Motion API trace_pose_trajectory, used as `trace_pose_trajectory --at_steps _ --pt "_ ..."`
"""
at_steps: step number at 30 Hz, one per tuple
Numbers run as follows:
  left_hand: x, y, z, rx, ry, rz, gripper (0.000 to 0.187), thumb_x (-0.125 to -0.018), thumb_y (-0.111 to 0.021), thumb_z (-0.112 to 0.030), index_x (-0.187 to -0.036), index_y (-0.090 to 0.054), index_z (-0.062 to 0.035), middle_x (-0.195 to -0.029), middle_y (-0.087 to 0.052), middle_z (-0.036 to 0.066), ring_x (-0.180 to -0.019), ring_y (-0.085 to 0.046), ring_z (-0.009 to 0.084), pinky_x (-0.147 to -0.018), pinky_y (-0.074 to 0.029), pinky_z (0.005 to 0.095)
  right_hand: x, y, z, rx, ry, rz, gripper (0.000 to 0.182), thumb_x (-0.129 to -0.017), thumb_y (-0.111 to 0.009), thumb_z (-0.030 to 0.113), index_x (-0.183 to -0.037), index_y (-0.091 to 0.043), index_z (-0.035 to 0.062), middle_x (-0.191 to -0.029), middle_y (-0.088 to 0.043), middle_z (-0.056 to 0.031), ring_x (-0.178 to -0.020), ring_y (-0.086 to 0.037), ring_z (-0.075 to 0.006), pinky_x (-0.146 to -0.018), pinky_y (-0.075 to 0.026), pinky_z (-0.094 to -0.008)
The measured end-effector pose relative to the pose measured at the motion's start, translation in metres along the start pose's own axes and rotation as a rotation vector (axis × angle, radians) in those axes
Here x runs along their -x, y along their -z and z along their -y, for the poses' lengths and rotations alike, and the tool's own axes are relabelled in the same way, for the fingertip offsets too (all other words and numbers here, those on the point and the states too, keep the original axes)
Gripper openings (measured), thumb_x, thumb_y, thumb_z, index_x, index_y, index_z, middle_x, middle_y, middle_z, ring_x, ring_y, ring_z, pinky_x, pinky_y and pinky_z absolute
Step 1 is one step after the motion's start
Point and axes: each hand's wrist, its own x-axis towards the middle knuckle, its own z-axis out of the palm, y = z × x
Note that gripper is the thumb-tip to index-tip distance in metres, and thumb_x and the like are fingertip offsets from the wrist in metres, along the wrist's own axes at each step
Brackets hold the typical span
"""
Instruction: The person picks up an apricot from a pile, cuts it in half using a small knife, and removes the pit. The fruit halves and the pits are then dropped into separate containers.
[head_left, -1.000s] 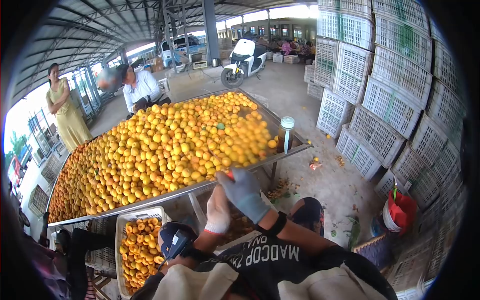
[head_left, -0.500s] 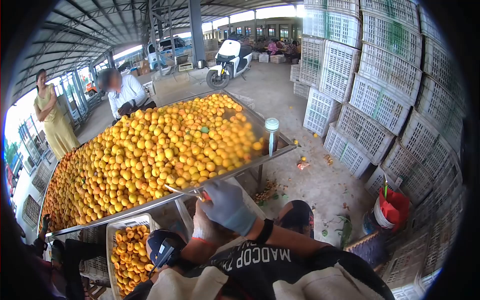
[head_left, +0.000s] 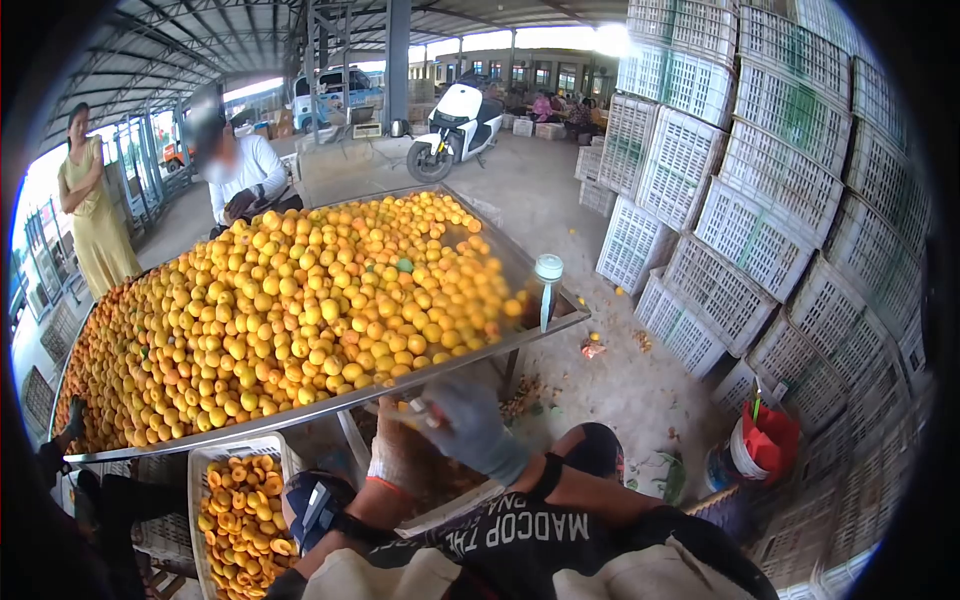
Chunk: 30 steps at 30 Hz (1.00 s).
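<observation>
My right hand (head_left: 475, 430), in a grey glove, is closed around a cutting tool (head_left: 418, 407) with a red handle; motion blurs it and most of it is hidden. Close beside it on the left, my left hand (head_left: 396, 452) wears a white glove with an orange cuff. Its fingers are curled, and what they hold is hidden behind the tool and the other glove. Both hands are just below the front edge of a metal-rimmed table (head_left: 330, 408) heaped with whole apricots (head_left: 300, 290). Left of my knee, a white crate (head_left: 287, 452) holds halved apricots (head_left: 240, 515).
A bottle with a pale lid (head_left: 548, 275) stands on the table's right corner. Stacked white crates (head_left: 770, 190) rise on the right, near a bucket (head_left: 757, 445) with red cloth. Across the table a person (head_left: 240, 175) sits; another person (head_left: 92, 205) stands. A scooter (head_left: 460, 130) is parked behind.
My view has shifted slightly. The tool's thin metal blade, which stuck out left over the table edge, is now drawn in between my hands. The seated person's head has come up.
</observation>
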Motion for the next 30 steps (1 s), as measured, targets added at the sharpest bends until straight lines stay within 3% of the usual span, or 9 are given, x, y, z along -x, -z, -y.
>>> trace_pose_trajectory --at_steps 2,4,6,7,9,12,14,16,30 --pt "-0.003 0.000 0.001 -0.239 -0.188 0.013 0.051 -0.093 -0.042 -0.061 -0.116 -0.055 -0.0175 -0.109 -0.058 0.006 -0.101 -0.061 0.0232 -0.084 -0.053 0.0377 0.005 -0.014 -0.004 0.023 0.009 0.115 0.025 -0.080 -0.072 0.018 -0.100 -0.064 0.0045 -0.089 -0.063 -0.0144 -0.079 -0.062 -0.0345 -0.064 -0.049 -0.0410" --pt "-0.005 0.021 -0.008 0.051 -0.092 0.141 0.047 -0.094 -0.043 -0.055 -0.116 -0.052 -0.0151 -0.114 -0.056 0.007 -0.110 -0.060 0.0241 -0.090 -0.053 0.0364 0.001 -0.023 -0.005 0.043 0.021 0.234 0.026 -0.081 -0.073 0.019 -0.100 -0.064 0.0047 -0.092 -0.063 -0.0150 -0.081 -0.062 -0.0351 -0.064 -0.049 -0.0411" --pt "0.005 0.034 -0.010 -1.025 -0.508 0.159 0.047 -0.093 -0.047 -0.054 -0.111 -0.053 -0.0115 -0.106 -0.058 0.009 -0.097 -0.062 0.0264 -0.080 -0.054 0.0371 -0.003 -0.021 -0.001 -0.226 -0.194 0.127 0.019 -0.085 -0.070 0.019 -0.096 -0.064 0.0047 -0.083 -0.064 -0.0106 -0.070 -0.061 -0.0268 -0.062 -0.048 -0.0361" --pt "0.007 0.034 -0.016 -1.020 -0.500 0.158 0.047 -0.093 -0.047 -0.054 -0.111 -0.053 -0.0115 -0.106 -0.058 0.009 -0.097 -0.062 0.0264 -0.080 -0.054 0.0371 -0.009 -0.018 0.003 -0.223 -0.202 0.131 0.019 -0.085 -0.070 0.019 -0.096 -0.064 0.0047 -0.083 -0.064 -0.0106 -0.070 -0.061 -0.0268 -0.062 -0.048 -0.0361" --pt "0.011 0.028 -0.029 -0.172 0.039 0.234 0.048 -0.092 -0.049 -0.054 -0.106 -0.052 -0.0078 -0.095 -0.059 0.010 -0.082 -0.061 0.0259 -0.068 -0.053 0.0359 -0.021 -0.013 0.010 -0.424 -0.354 -0.041 0.015 -0.092 -0.065 0.018 -0.093 -0.064 0.0031 -0.073 -0.060 -0.0030 -0.062 -0.055 -0.0123 -0.058 -0.044 -0.0278" --pt "0.014 0.019 -0.026 -0.303 -0.019 0.253 0.056 -0.087 -0.055 -0.061 -0.108 -0.053 -0.0098 -0.081 -0.058 0.009 -0.065 -0.059 0.0265 -0.054 -0.047 0.0372 -0.022 -0.017 -0.002 -0.383 -0.307 0.015 0.012 -0.083 -0.063 0.002 -0.094 -0.061 0.0029 -0.072 -0.053 -0.0069 -0.062 -0.055 -0.0214 -0.057 -0.045 -0.0338" --pt "0.017 0.022 -0.028 -0.317 -0.037 0.238 0.056 -0.088 -0.054 -0.060 -0.108 -0.053 -0.0084 -0.082 -0.059 0.010 -0.065 -0.060 0.0260 -0.055 -0.048 0.0372 -0.031 -0.027 0.010 -0.554 -0.469 -0.040 0.004 -0.088 -0.058 0.002 -0.084 -0.057 0.0024 -0.069 -0.053 -0.0051 -0.059 -0.054 -0.0167 -0.055 -0.044 -0.0302" --pt "0.016 0.028 -0.032 -0.320 -0.046 0.191 0.054 -0.089 -0.054 -0.057 -0.108 -0.053 -0.0064 -0.083 -0.060 0.011 -0.066 -0.061 0.0271 -0.054 -0.049 0.0378 -0.035 -0.032 0.015 -0.738 -0.564 -0.062 0.024 -0.097 -0.057 0.016 -0.079 -0.061 0.0001 -0.064 -0.051 0.0033 -0.059 -0.045 -0.0038 -0.053 -0.036 -0.0232" --pt "0.038 0.005 -0.034 -0.612 -0.131 0.068 0.026 -0.094 -0.050 -0.019 -0.114 -0.056 -0.0031 -0.107 -0.060 0.007 -0.096 -0.061 0.0162 -0.081 -0.050 0.0275 -0.036 -0.027 0.027 -0.949 -0.622 -0.106 0.032 -0.100 -0.051 0.015 -0.069 -0.049 0.0054 -0.061 -0.047 0.0014 -0.054 -0.043 -0.0065 -0.051 -0.034 -0.0242"
